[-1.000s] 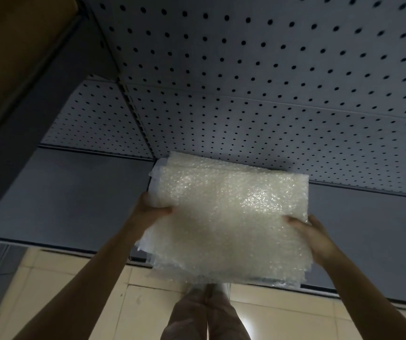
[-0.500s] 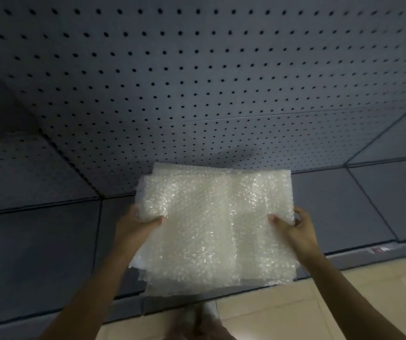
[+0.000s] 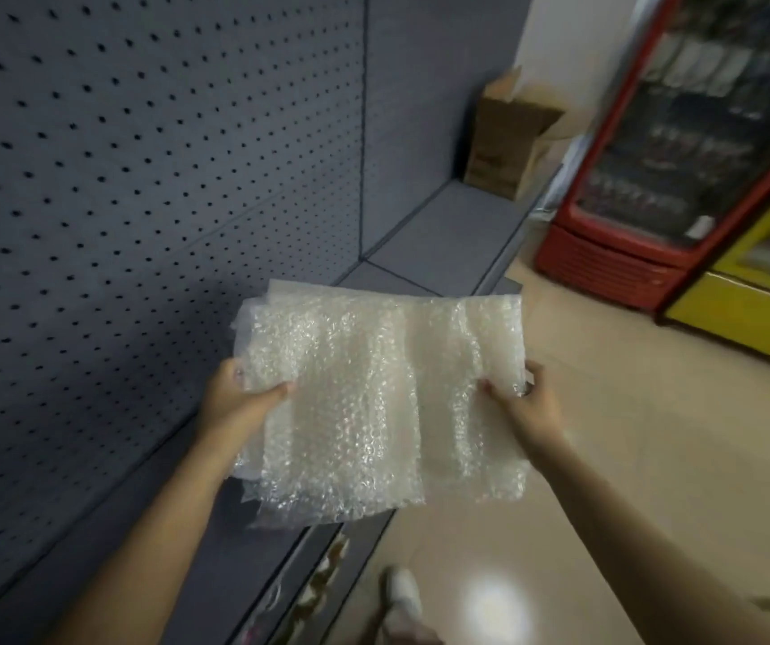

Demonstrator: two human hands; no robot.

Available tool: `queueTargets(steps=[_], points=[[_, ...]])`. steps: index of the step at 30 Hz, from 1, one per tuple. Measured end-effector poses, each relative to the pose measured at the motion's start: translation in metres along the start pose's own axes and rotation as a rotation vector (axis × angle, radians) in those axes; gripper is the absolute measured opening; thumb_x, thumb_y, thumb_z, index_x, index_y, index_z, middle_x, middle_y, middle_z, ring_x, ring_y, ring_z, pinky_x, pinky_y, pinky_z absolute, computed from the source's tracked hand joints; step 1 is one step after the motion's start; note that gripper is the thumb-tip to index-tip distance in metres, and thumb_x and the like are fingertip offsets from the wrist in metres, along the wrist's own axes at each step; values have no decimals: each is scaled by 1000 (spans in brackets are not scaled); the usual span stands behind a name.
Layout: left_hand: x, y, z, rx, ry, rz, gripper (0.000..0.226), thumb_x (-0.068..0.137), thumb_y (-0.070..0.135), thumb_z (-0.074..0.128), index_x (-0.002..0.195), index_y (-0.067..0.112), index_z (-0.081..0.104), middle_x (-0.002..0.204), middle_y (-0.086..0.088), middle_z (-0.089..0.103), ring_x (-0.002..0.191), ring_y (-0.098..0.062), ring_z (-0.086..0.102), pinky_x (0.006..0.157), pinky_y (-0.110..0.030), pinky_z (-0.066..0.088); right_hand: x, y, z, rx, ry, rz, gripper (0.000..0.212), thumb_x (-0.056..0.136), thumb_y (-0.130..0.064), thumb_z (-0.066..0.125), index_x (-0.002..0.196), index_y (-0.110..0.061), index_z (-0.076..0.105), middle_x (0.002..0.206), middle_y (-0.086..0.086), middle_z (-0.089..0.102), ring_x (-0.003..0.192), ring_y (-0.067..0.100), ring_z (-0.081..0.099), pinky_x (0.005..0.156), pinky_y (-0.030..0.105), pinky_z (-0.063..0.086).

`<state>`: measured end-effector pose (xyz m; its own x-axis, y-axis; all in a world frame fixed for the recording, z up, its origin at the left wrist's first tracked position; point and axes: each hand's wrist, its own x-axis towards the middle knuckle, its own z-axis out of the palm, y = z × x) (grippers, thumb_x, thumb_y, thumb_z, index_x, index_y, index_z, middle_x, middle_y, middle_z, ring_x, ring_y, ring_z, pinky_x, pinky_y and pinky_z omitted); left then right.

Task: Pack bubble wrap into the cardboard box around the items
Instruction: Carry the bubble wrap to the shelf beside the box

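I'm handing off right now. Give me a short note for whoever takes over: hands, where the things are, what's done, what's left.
Left hand: gripping the left edge of the bubble wrap.
Right hand: gripping its right edge.
The wrap is a stack of several sheets, held flat in the air over the edge of the grey shelf, next to the pegboard.
A cardboard box with open flaps stands at the far end of that shelf; its contents cannot be seen.
Done: wrap is in hand.
Left: carry it to the box and pack it around the items.
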<state>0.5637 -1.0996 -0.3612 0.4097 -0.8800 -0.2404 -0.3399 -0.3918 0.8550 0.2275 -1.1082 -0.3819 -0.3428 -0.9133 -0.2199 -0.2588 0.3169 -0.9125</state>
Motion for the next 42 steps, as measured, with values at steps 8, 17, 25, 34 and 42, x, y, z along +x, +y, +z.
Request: queueTargets(steps=[8, 17, 25, 34, 42], points=[[-23, 84, 123, 124, -324, 234, 66, 73, 26, 81, 127, 8, 47, 117, -1, 54, 103, -25, 55, 81, -34, 46, -30, 42, -130, 149, 351, 79, 55, 79, -24, 75, 123, -17, 42, 110, 8, 62, 88, 20, 65, 59, 24, 50], [-50, 163, 273, 224, -552, 344, 80, 64, 36, 86, 129, 11, 48, 125, -12, 60, 107, -32, 60, 88, -44, 52, -16, 84, -255, 234, 614, 138, 52, 79, -22, 76, 118, -18, 42, 105, 6, 64, 82, 14, 65, 56, 21, 49], [-49, 216, 362, 268, -580, 389, 86, 61, 46, 85, 130, 10, 48, 127, -12, 59, 109, -33, 60, 88, -47, 52, 44, 97, -323, 222, 667, 173, 57, 76, -27, 78, 120, -18, 44, 107, 4, 64, 88, 19, 65, 60, 24, 49], [9, 264, 443, 244, -581, 378, 69, 65, 37, 85, 119, 10, 53, 117, -9, 62, 100, -28, 61, 82, -42, 53, 154, 93, -354, 164, 649, 202, 53, 76, -26, 77, 118, -18, 46, 103, 3, 64, 84, 17, 64, 63, 26, 49], [74, 330, 522, 232, -559, 379, 69, 65, 37, 85, 119, 11, 53, 117, -10, 62, 101, -29, 61, 81, -41, 52, 270, 67, -385, 150, 644, 192, 53, 77, -27, 76, 120, -19, 45, 104, 3, 63, 88, 20, 63, 71, 32, 52]])
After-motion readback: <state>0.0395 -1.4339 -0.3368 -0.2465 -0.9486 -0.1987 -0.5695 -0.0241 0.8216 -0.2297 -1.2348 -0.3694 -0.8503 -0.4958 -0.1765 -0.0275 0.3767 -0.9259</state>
